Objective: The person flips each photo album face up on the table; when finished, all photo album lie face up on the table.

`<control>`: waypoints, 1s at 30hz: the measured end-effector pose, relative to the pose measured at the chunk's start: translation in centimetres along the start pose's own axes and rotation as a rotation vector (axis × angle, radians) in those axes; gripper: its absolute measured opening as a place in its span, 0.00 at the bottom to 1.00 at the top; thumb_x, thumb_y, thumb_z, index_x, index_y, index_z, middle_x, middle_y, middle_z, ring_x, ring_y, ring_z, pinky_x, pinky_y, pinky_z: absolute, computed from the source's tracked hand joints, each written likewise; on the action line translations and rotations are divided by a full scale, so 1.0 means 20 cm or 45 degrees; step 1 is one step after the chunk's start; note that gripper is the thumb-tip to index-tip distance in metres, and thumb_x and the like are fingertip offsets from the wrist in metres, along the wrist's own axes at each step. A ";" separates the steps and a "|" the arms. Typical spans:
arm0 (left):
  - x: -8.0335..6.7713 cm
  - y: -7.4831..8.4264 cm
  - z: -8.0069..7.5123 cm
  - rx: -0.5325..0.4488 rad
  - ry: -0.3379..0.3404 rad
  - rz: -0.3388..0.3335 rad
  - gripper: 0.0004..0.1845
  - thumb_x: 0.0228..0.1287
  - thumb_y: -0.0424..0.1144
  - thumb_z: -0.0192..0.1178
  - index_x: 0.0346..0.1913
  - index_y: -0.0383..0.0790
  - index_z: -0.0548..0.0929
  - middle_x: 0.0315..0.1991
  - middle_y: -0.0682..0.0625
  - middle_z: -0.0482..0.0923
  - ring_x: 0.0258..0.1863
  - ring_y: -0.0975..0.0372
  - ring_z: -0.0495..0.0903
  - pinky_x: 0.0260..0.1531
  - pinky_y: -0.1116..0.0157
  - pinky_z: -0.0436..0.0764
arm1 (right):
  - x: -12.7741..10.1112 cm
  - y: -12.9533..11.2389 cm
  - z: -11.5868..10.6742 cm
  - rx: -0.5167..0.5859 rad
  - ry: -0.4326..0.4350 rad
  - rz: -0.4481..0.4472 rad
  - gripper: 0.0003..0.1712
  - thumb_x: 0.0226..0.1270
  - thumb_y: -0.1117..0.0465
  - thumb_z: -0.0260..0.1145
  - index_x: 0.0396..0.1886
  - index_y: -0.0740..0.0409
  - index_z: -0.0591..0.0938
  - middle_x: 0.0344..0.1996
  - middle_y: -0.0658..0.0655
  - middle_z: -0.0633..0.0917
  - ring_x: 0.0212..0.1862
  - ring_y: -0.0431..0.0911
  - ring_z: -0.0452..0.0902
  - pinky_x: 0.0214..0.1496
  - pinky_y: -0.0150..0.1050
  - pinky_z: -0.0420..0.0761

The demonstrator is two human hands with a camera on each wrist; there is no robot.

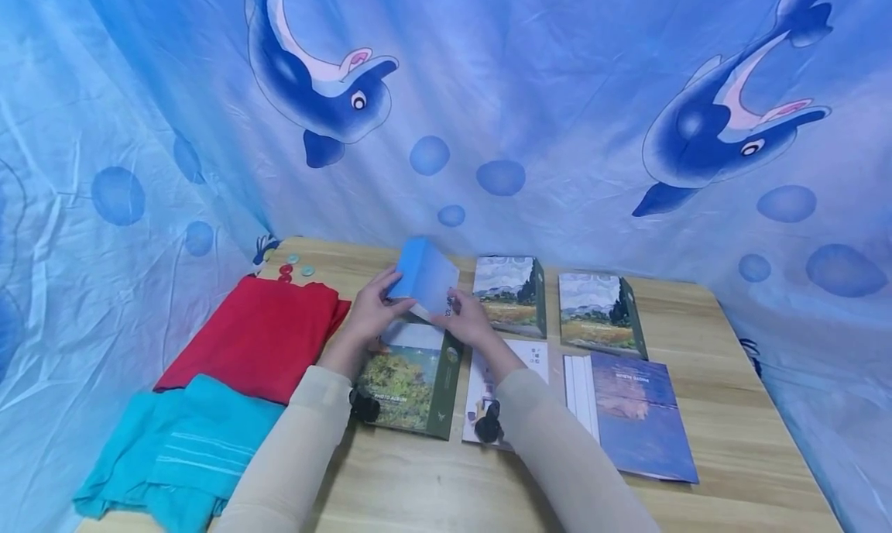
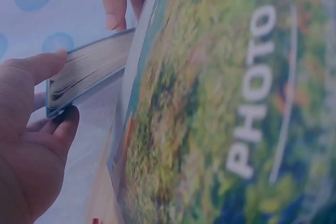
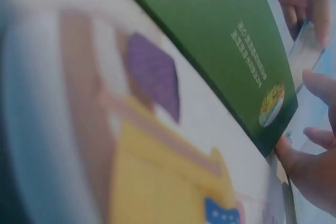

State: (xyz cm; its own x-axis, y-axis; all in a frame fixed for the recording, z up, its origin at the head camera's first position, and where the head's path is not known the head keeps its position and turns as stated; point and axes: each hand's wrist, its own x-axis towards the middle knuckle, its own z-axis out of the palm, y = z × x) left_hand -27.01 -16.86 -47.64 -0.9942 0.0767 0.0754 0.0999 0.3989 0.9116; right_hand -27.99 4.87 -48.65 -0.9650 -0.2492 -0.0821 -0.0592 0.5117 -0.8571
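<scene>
A thick light-blue book [image 1: 427, 273] is held tilted above the back of the table, its page edges [image 2: 94, 66] visible in the left wrist view. My left hand [image 1: 371, 310] grips its left side, thumb on one cover and fingers on the other. At its right edge, my right hand [image 1: 468, 320] holds the book between thumb and fingers. Just in front lies a photo album [image 1: 400, 382] with a leafy green-yellow cover and a green spine. Beneath my right forearm is a white illustrated book [image 1: 519, 355], partly hidden.
Two landscape-covered albums [image 1: 505, 293] lie at the back right. A purple-blue photo album [image 1: 641, 417] is nearer on the right. Red cloth [image 1: 258, 335] and turquoise cloth [image 1: 188, 448] are at left, with several small red and green discs [image 1: 286, 269] behind.
</scene>
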 end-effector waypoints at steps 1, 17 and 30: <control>0.00 -0.01 0.00 -0.007 -0.009 -0.011 0.38 0.68 0.43 0.68 0.78 0.45 0.65 0.80 0.51 0.54 0.69 0.47 0.70 0.61 0.51 0.78 | 0.00 -0.01 0.00 -0.020 0.004 0.000 0.45 0.66 0.46 0.72 0.75 0.60 0.67 0.70 0.65 0.73 0.70 0.59 0.69 0.69 0.53 0.73; 0.03 -0.08 0.01 0.074 -0.239 -0.230 0.39 0.74 0.52 0.60 0.81 0.50 0.55 0.79 0.39 0.54 0.76 0.46 0.57 0.53 0.49 0.83 | -0.03 -0.05 0.01 -0.082 0.106 0.019 0.39 0.68 0.49 0.71 0.72 0.61 0.71 0.72 0.63 0.70 0.73 0.60 0.63 0.73 0.56 0.66; 0.07 -0.12 0.00 0.090 -0.236 -0.138 0.38 0.75 0.37 0.59 0.81 0.43 0.53 0.79 0.38 0.54 0.77 0.45 0.54 0.73 0.47 0.61 | -0.02 -0.02 -0.01 -0.005 0.042 -0.026 0.37 0.68 0.49 0.71 0.71 0.57 0.73 0.71 0.61 0.72 0.70 0.59 0.68 0.71 0.55 0.71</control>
State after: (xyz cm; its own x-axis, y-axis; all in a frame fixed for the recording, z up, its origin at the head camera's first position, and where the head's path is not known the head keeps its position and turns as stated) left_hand -28.60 -17.71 -49.80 -0.9756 0.1937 -0.1029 0.0018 0.4763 0.8793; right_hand -27.74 4.96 -48.23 -0.9715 -0.2323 -0.0480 -0.0796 0.5100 -0.8565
